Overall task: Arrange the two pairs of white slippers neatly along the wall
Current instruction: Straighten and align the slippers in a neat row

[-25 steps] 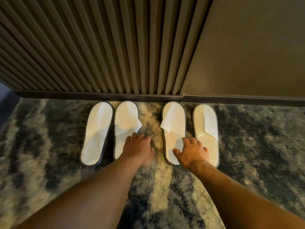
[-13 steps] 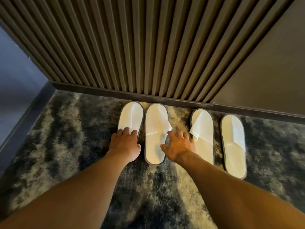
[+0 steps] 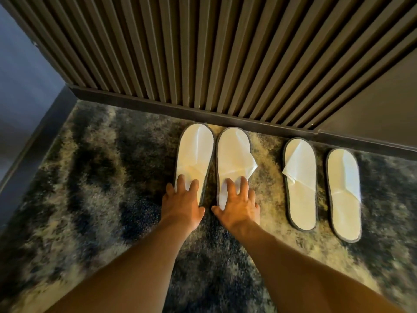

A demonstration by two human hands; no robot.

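Note:
Four white slippers with dark rims lie on the carpet, toes toward the slatted wall. The left pair sits side by side: the leftmost slipper and the second slipper, almost touching. My left hand lies flat on the leftmost slipper's heel, fingers spread. My right hand lies flat on the second slipper's heel, fingers spread too. The right pair, the third slipper and the fourth slipper, lies untouched with a gap between them and sits slightly further from the wall.
A dark baseboard runs along the foot of the slatted wall. A mottled dark and cream carpet covers the floor. A blue-grey side wall closes the left. A flat brown panel continues the wall at the right.
My right hand left the right pair and came onto the second slipper. My left hand shifted from the second slipper to the leftmost one. The view swung left.

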